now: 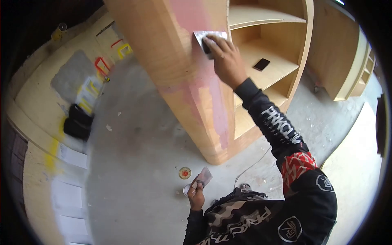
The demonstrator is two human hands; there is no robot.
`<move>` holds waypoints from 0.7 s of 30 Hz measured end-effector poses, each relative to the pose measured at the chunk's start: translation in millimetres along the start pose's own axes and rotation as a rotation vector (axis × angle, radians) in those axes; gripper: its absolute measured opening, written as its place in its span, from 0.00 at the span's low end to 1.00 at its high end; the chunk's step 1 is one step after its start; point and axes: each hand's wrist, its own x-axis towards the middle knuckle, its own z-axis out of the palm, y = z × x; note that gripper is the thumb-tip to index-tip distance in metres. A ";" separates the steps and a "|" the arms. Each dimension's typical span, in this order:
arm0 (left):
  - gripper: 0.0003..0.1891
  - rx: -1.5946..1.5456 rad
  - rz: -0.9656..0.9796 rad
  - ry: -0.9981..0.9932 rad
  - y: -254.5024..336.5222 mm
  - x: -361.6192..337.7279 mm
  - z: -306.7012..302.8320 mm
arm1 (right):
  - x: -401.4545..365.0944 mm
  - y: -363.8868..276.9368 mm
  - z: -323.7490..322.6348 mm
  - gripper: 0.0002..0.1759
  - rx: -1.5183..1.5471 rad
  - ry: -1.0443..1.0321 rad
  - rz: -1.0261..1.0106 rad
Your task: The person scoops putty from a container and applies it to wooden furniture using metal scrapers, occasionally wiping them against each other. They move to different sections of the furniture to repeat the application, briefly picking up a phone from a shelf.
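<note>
My right hand (pixel 228 59) is closed around a putty knife (pixel 200 37). Its wide metal blade rests on the side of a plywood cabinet (pixel 163 45), beside a strip of pink filler (pixel 190 14). More pink filler runs down the panel below the hand. Lower down, my left hand (pixel 197 198) grips a second putty knife (pixel 205 175), its blade pointing up and smeared with pinkish paste. Behind that hand, a white can (pixel 186 189) is partly hidden. A round lid (pixel 185 173) with a red-orange spot lies on the floor close by.
A black phone (pixel 261 64) lies on a cabinet shelf (pixel 277 55). Another wooden unit (pixel 332 49) stands at the right, near a pale sheet (pixel 355 163). A thin cable (pixel 253 165) crosses the grey floor (pixel 130 163). Black objects (pixel 77 122) sit along the left side.
</note>
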 end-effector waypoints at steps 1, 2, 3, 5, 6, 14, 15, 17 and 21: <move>0.16 -0.041 -0.035 0.023 -4.0 -1.7 -4.4 | -12.4 -8.3 2.2 0.29 -0.014 -0.078 0.006; 0.16 -0.085 -0.070 0.044 -7.3 -2.6 -8.5 | -28.1 -15.1 5.3 0.32 0.020 -0.104 0.015; 0.15 -0.172 -0.100 0.075 -5.4 -3.2 -10.2 | -48.4 -17.1 11.9 0.33 0.008 -0.141 0.022; 0.14 -0.345 -0.118 0.144 2.7 -2.8 -11.3 | -82.9 -15.3 18.9 0.32 -0.007 -0.209 0.019; 0.14 -0.426 -0.110 0.180 13.2 -1.8 -11.9 | -94.3 -16.1 17.7 0.32 -0.011 -0.235 0.017; 0.11 -1.461 -0.622 -0.203 31.3 9.2 -35.2 | -176.8 -136.4 -100.5 0.32 0.539 -0.672 0.181; 0.10 -1.409 -0.748 -0.117 56.7 6.9 -32.4 | -188.2 -159.8 -111.8 0.30 0.812 -0.674 0.162; 0.11 -1.458 -0.778 -0.219 44.3 2.4 -34.0 | -209.1 -200.8 -135.4 0.33 0.875 -0.696 0.024; 0.16 -1.549 -0.588 -0.146 78.1 -0.6 -41.7 | -292.4 -217.6 -156.3 0.34 0.658 -1.255 0.287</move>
